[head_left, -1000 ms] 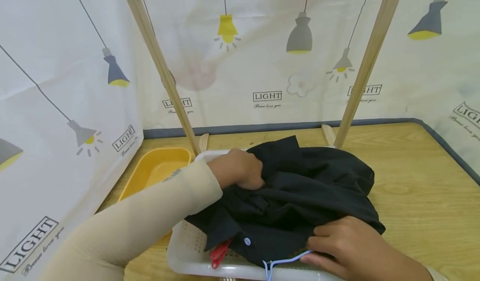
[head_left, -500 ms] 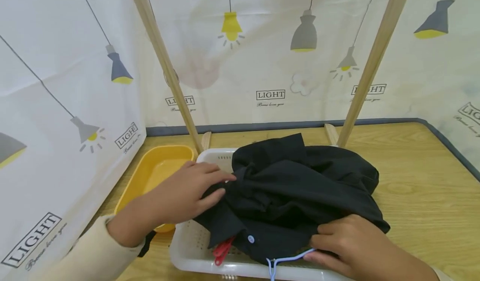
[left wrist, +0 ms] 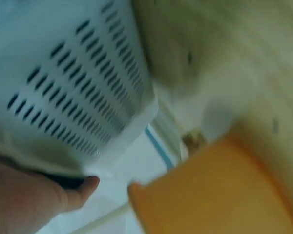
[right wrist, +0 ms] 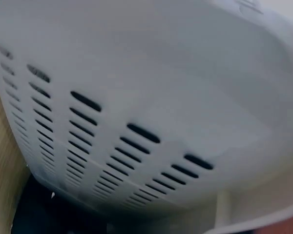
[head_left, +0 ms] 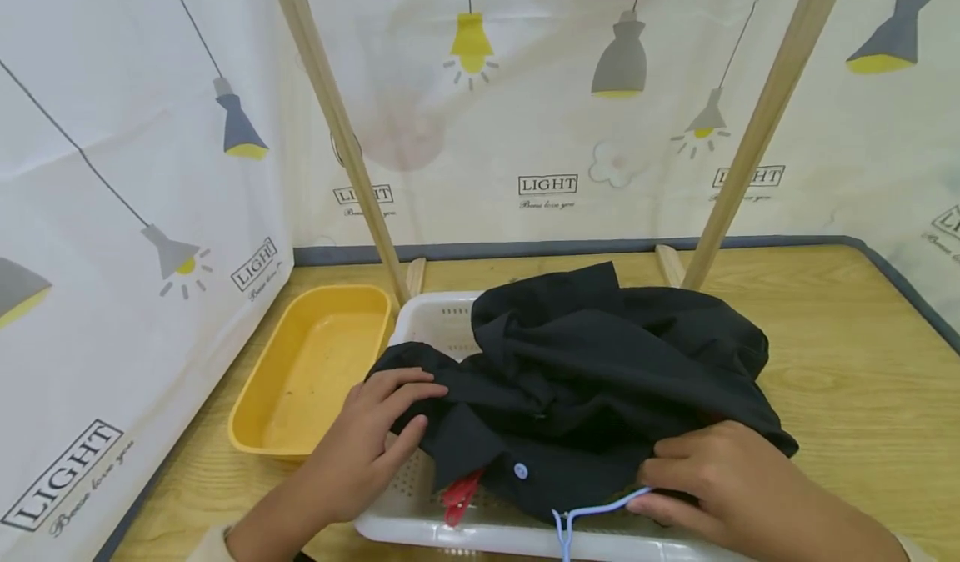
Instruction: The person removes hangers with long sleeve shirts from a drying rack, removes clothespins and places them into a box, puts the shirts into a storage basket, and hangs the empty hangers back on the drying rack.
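A black shirt (head_left: 592, 362) with a pale button lies bunched up over a white perforated basket (head_left: 431, 532). Its fabric spills past the basket's right side. At the front, a light blue clothes hanger (head_left: 606, 508) pokes out from under the cloth. My right hand (head_left: 723, 483) pinches the hanger together with the shirt's edge. On the left, my left hand (head_left: 367, 441) rests on the shirt, fingers loosely extended and thumb apart. Red clips (head_left: 460, 497) show partly beneath the shirt. The wrist views mostly show the basket's outer wall (left wrist: 78, 83); my right hand's fingers are hidden there.
A yellow tray (head_left: 315, 362) stands left of the basket on the wooden table (head_left: 862, 362). Behind them rises a wooden rack with a left post (head_left: 345, 141) and a right post (head_left: 757, 145). A wall sheet (head_left: 465, 137) printed with lamps encloses the table.
My left hand has let go of the shirt's upper left part, drawn back toward me, and come down on the cloth's left edge. The black cloth there now spreads further left. My right hand keeps its hold.
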Tool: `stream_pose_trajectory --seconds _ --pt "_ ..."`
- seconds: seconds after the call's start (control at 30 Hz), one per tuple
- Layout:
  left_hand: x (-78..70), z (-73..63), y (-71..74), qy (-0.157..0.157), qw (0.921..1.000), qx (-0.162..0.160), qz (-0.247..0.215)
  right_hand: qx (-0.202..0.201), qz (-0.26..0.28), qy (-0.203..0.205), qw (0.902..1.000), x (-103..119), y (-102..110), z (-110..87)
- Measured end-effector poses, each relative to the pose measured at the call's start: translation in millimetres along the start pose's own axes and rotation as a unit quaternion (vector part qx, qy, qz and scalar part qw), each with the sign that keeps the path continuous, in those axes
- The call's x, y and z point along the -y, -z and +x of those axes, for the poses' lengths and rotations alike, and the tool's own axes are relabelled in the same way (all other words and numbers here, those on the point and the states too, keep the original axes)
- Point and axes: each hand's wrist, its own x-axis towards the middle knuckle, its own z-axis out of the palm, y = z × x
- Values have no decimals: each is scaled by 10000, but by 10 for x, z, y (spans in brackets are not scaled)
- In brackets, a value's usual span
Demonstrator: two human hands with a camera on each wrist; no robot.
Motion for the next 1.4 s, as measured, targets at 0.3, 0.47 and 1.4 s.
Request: stream_pose_trajectory --seconds 0.3,0.47,1.4 --pt "-90 200 -162 146 9989 -426 -91 70 -483 -936 9944 -146 121 -37" --pt "-119 299 -201 -48 9976 -441 523 53 -466 -1086 9930 -224 119 -49" --pt "-108 410 -225 -1587 9649 -1699 1221 -1571 -1008 -1327 9734 -212 260 57"
